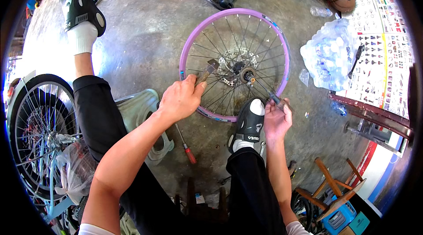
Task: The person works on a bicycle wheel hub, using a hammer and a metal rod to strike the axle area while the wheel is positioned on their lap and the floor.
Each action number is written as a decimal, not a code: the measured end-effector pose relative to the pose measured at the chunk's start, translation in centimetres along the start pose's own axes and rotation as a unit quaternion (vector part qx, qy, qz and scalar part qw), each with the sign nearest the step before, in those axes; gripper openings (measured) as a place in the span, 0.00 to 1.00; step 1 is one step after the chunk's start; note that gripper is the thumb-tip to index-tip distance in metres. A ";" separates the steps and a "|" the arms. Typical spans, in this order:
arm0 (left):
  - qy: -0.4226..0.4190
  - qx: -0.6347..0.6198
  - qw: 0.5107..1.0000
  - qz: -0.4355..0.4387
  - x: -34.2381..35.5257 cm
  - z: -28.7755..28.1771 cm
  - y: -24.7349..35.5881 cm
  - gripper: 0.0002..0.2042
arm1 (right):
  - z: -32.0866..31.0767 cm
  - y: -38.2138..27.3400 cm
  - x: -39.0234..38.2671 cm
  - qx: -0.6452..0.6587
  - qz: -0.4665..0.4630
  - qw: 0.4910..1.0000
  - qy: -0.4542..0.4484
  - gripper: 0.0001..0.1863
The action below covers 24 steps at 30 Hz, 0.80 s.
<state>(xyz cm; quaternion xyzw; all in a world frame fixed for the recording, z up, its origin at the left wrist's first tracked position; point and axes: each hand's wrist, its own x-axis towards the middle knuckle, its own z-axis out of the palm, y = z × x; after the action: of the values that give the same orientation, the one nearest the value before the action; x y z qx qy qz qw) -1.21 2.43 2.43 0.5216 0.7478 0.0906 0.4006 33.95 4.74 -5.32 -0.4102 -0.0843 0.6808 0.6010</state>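
Head view: left hand [181,99] grips hammer [207,71] angled up-right over flat purple wheel [189,43]; right hand [276,120] pinches rod [272,96].

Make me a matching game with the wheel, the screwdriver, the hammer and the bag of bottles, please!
Things:
1. wheel rim
2. screwdriver
3. hammer
4. bag of bottles

Places or colours:
A. lying on the floor, red handle
B. held in the left hand
C. purple, flat on the floor
D. clear plastic, beside the poster of pictures

Pairs: 1-C, 2-A, 3-B, 4-D.

The right hand pinches a thin tool that points at the wheel's hub.
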 end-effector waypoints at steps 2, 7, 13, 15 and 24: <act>0.006 0.000 1.000 -0.006 -0.2 0.0 0.0 0.22 | 0.2 0.2 -0.3 -0.013 -0.011 0.999 0.036 0.24; 0.012 0.002 1.000 0.001 -0.2 0.0 0.0 0.22 | 1.3 -0.2 -0.6 -0.191 -0.061 0.975 0.098 0.27; 0.028 0.025 0.997 0.063 0.4 1.2 -1.5 0.21 | -1.5 -0.2 2.2 -0.300 0.022 0.952 0.055 0.26; 0.002 0.005 1.000 -0.001 0.3 0.5 -0.1 0.22 | -2.3 -0.5 3.1 -0.341 0.035 0.938 0.060 0.26; 0.008 0.014 1.000 -0.001 0.1 0.6 -0.5 0.22 | -2.3 -0.2 3.8 -0.415 0.049 0.906 0.071 0.30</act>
<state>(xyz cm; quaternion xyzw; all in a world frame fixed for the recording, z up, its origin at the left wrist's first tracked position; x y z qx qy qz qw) -1.09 2.13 1.70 0.5258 0.7527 0.0842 0.3871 35.84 7.25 -8.42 -0.6735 -0.2963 0.5818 0.3467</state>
